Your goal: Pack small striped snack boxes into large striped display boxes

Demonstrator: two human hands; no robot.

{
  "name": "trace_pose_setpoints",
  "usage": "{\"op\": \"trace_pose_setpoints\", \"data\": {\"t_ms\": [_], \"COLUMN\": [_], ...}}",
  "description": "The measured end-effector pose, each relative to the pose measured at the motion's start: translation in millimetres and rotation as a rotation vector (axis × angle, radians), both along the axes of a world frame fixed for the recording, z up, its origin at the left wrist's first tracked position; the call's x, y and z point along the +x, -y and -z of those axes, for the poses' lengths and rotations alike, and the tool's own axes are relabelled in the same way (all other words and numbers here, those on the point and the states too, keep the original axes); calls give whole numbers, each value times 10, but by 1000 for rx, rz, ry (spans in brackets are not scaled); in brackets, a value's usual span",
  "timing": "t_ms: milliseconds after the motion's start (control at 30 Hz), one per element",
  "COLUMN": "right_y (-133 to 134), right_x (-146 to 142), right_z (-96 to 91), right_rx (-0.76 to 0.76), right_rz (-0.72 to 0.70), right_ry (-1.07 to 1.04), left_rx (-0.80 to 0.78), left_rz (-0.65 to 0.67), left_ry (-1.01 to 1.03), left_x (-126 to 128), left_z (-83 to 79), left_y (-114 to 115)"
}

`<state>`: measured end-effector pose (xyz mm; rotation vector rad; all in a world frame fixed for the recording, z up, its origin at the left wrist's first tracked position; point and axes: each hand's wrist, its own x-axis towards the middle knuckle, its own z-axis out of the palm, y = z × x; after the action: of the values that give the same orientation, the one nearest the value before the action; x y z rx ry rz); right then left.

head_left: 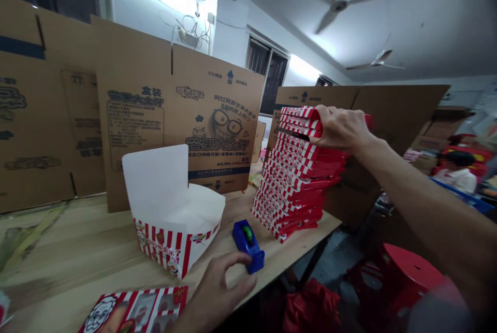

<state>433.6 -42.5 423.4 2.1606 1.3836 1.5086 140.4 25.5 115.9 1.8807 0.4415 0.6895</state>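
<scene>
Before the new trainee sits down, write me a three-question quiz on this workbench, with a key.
1. True or false: the right hand is resting on the red stool.
2. Which of these is nearest the left hand?
A) Ceiling fan
B) Blue tape dispenser
C) Red stool
3. Fill the gap: on the open striped box, the side of the raised flap facing the camera is ____ in colour.

Key:
1. False; it grips the top of the stack of red-and-white cartons.
2. B
3. White
</scene>
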Motion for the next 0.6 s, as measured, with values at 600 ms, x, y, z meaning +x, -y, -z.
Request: {"op": "trace_pose_setpoints", "data": {"t_ms": [600], "right_y": [799], "right_x": [-782], "right_z": [1183], "right_rx": [-173], "right_rz": [-1052], "right_ry": [226], "left_rx": [-1079], "left_rz": [508], "left_ry": [543], "left_x": [146], "left_z": [-1264], "left_y": [-1057]}}
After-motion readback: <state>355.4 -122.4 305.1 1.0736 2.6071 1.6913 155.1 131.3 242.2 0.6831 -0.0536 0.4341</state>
